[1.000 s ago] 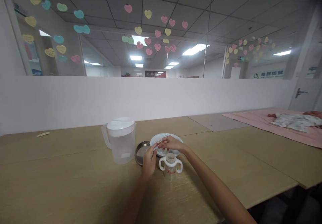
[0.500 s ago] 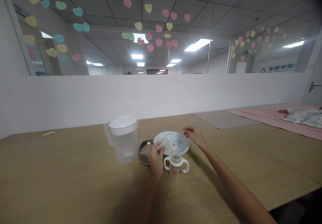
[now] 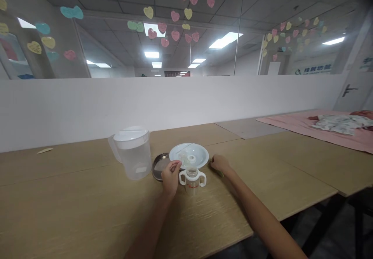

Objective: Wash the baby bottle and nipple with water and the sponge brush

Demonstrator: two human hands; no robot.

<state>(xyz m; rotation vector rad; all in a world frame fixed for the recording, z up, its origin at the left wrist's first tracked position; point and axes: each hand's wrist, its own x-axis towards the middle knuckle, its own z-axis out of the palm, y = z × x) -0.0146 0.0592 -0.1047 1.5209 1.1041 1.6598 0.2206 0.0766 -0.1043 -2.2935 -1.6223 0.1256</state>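
A baby bottle (image 3: 192, 185) with two white handles and an uncapped neck stands upright. Right behind it is a pale shallow dish (image 3: 201, 154), which holds a white ring (image 3: 191, 159) and clear pieces too faint to name. My left hand (image 3: 171, 177) is closed in a pinch between the dish and a metal tray (image 3: 157, 169); whatever its fingertips hold is hidden. On the dish's right side, my right hand (image 3: 220, 163) has its fingers curled around the far end of a long green tool (image 3: 220, 173), partly covered by the hand.
A clear lidded pitcher (image 3: 135, 162) stands left of the tray. Against the wall lies a thin pale piece (image 3: 45, 150). At the far right, a baby-like figure in patterned clothing (image 3: 335, 124) lies on a pink cloth (image 3: 291, 124). The table's front edge (image 3: 291, 214) runs near my right forearm.
My right hand has come down from beside the dish rim onto the long green tool. My left hand keeps its pinch near the dish. The view has shifted slightly right and down.
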